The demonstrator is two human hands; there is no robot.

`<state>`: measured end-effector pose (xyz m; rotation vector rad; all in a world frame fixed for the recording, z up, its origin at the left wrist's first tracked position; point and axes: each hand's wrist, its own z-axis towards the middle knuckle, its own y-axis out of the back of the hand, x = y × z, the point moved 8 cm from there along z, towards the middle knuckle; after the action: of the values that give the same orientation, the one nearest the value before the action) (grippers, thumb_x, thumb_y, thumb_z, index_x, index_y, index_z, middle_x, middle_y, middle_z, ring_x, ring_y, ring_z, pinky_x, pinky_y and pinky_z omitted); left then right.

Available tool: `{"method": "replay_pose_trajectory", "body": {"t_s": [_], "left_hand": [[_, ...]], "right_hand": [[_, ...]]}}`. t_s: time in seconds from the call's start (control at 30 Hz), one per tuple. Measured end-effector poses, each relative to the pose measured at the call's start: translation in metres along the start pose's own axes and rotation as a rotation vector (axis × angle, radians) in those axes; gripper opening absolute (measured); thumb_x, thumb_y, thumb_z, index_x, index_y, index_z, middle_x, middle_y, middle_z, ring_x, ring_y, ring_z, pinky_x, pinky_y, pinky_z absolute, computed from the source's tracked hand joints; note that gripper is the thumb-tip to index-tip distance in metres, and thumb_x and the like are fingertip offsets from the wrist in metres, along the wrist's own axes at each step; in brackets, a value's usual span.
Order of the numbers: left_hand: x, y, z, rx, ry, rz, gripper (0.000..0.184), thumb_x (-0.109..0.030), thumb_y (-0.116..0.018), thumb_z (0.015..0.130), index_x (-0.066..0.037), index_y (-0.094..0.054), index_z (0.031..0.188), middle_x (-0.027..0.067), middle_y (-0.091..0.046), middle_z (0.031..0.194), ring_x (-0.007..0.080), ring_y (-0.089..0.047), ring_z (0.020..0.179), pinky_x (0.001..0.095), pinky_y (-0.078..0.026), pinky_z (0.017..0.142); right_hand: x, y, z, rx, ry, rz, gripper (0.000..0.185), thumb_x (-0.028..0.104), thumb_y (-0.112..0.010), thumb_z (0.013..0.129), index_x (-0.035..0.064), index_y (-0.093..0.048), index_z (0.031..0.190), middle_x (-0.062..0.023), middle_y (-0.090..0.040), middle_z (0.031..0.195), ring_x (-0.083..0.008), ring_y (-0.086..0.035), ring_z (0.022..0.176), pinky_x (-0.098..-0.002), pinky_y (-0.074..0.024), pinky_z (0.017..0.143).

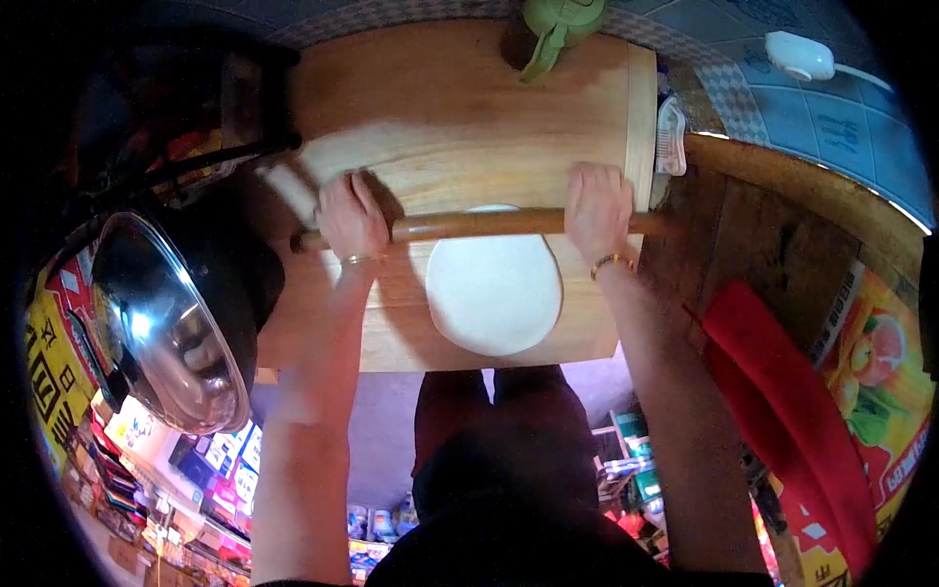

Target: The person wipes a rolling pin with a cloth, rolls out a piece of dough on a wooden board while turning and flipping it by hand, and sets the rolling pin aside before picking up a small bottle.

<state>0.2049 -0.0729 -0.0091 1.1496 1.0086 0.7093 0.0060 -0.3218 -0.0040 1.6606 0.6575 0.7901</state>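
A long wooden rolling pin (479,226) lies crosswise over the far part of a flat, white, rounded sheet of dough (494,298). My left hand (352,215) is wrapped round the pin left of the dough. Toward the pin's right end, my right hand (598,207) grips it, fingers curled over the top. Dough and pin rest on a pale wooden board (440,147). A narrow strip of dough shows beyond the pin; the part beneath it is hidden.
At the board's back edge stands a green pitcher-like object (559,29). A shiny metal bowl or lid (171,323) is at left. A red cloth-like roll (782,411) and printed cartons (871,362) are at right. A white comb-like item (671,137) sits beside the board.
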Motion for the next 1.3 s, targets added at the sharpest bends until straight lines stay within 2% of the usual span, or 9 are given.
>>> {"method": "replay_pose_trajectory", "body": {"t_s": [0.27, 0.67, 0.83, 0.93, 1.0, 1.07, 1.17, 1.23, 1.3], "left_hand": [[0.019, 0.016, -0.111, -0.114, -0.030, -0.019, 0.021, -0.021, -0.042, 0.089, -0.011, -0.060, 0.094, 0.0073, -0.061, 0.093, 0.0255, -0.052, 0.095, 0.0452, -0.026, 0.098], [-0.014, 0.000, 0.016, -0.056, -0.043, -0.165, 0.013, -0.021, -0.057, 0.086, -0.009, -0.062, 0.087, 0.0079, -0.062, 0.089, 0.0285, -0.057, 0.086, 0.0401, -0.043, 0.077], [-0.025, 0.008, 0.031, -0.182, -0.214, -0.332, 0.016, -0.018, -0.059, 0.086, -0.002, -0.062, 0.088, 0.0160, -0.061, 0.090, 0.0343, -0.055, 0.086, 0.0419, -0.044, 0.078], [-0.003, 0.047, -0.046, -0.416, 0.150, -0.714, 0.020, -0.013, -0.057, 0.088, 0.003, -0.057, 0.099, 0.0139, -0.059, 0.086, 0.0244, -0.056, 0.084, 0.0347, -0.045, 0.080], [0.030, 0.006, -0.104, -0.128, 0.440, -0.845, 0.026, -0.014, -0.060, 0.086, 0.004, -0.054, 0.104, 0.0123, -0.058, 0.089, 0.0202, -0.055, 0.085, 0.0311, -0.045, 0.079], [0.024, -0.042, -0.129, 0.250, 0.436, -0.753, 0.032, -0.022, -0.066, 0.082, 0.004, -0.058, 0.099, 0.0131, -0.058, 0.091, 0.0192, -0.056, 0.084, 0.0305, -0.047, 0.076], [-0.016, -0.047, -0.127, 0.652, 0.496, -0.635, 0.034, -0.026, -0.071, 0.075, 0.002, -0.061, 0.093, 0.0154, -0.058, 0.093, 0.0225, -0.059, 0.083, 0.0315, -0.049, 0.072], [-0.033, -0.034, -0.118, 0.629, 0.342, -0.409, 0.036, -0.027, -0.073, 0.072, 0.001, -0.062, 0.091, 0.0163, -0.060, 0.091, 0.0254, -0.061, 0.082, 0.0331, -0.050, 0.071], [-0.043, -0.023, -0.114, 0.515, 0.088, -0.247, 0.037, -0.030, -0.074, 0.068, -0.003, -0.064, 0.091, 0.0187, -0.065, 0.086, 0.0337, -0.064, 0.082, 0.0394, -0.051, 0.070]], "right_hand": [[0.006, 0.008, -0.088, -0.315, 0.082, 0.035, 0.018, 0.022, -0.052, 0.083, 0.0091, -0.063, 0.090, -0.0077, -0.060, 0.090, -0.0246, -0.051, 0.096, -0.0437, -0.0330, 0.088], [0.009, 0.009, 0.007, -0.277, 0.141, 0.175, 0.022, 0.015, -0.048, 0.088, 0.0047, -0.061, 0.073, -0.0106, -0.062, 0.080, -0.0301, -0.058, 0.081, -0.0412, -0.0486, 0.069], [0.006, -0.013, 0.036, 0.143, 0.134, -0.032, 0.041, 0.035, -0.047, 0.091, 0.0016, -0.060, 0.070, -0.0170, -0.061, 0.071, -0.0337, -0.061, 0.069, -0.0419, -0.0513, 0.061], [0.029, 0.032, -0.033, -0.363, 0.540, 0.071, 0.047, 0.038, -0.044, 0.093, 0.0004, -0.062, 0.073, -0.0204, -0.060, 0.067, -0.0339, -0.062, 0.066, -0.0418, -0.0517, 0.064], [0.024, 0.023, -0.042, -0.158, 0.394, 0.025, 0.045, 0.039, -0.045, 0.092, 0.0004, -0.065, 0.078, -0.0212, -0.061, 0.073, -0.0355, -0.061, 0.065, -0.0415, -0.0515, 0.069], [-0.008, 0.000, -0.055, 0.530, -0.090, 0.018, 0.045, 0.039, -0.043, 0.092, 0.0002, -0.064, 0.083, -0.0215, -0.062, 0.077, -0.0363, -0.061, 0.069, -0.0425, -0.0505, 0.071], [-0.045, 0.008, -0.098, 0.218, -0.121, 0.186, 0.049, 0.040, -0.038, 0.094, -0.0006, -0.063, 0.082, -0.0225, -0.062, 0.077, -0.0384, -0.060, 0.069, -0.0456, -0.0489, 0.067], [-0.088, -0.012, -0.144, 0.005, -0.123, 0.222, 0.059, 0.042, -0.030, 0.096, -0.0042, -0.060, 0.074, -0.0252, -0.061, 0.073, -0.0417, -0.059, 0.072, -0.0501, -0.0451, 0.067], [-0.109, -0.007, -0.181, 0.111, -0.273, 0.333, 0.068, 0.046, -0.027, 0.096, -0.0083, -0.058, 0.069, -0.0286, -0.059, 0.074, -0.0462, -0.057, 0.073, -0.0518, -0.0413, 0.068]]}}
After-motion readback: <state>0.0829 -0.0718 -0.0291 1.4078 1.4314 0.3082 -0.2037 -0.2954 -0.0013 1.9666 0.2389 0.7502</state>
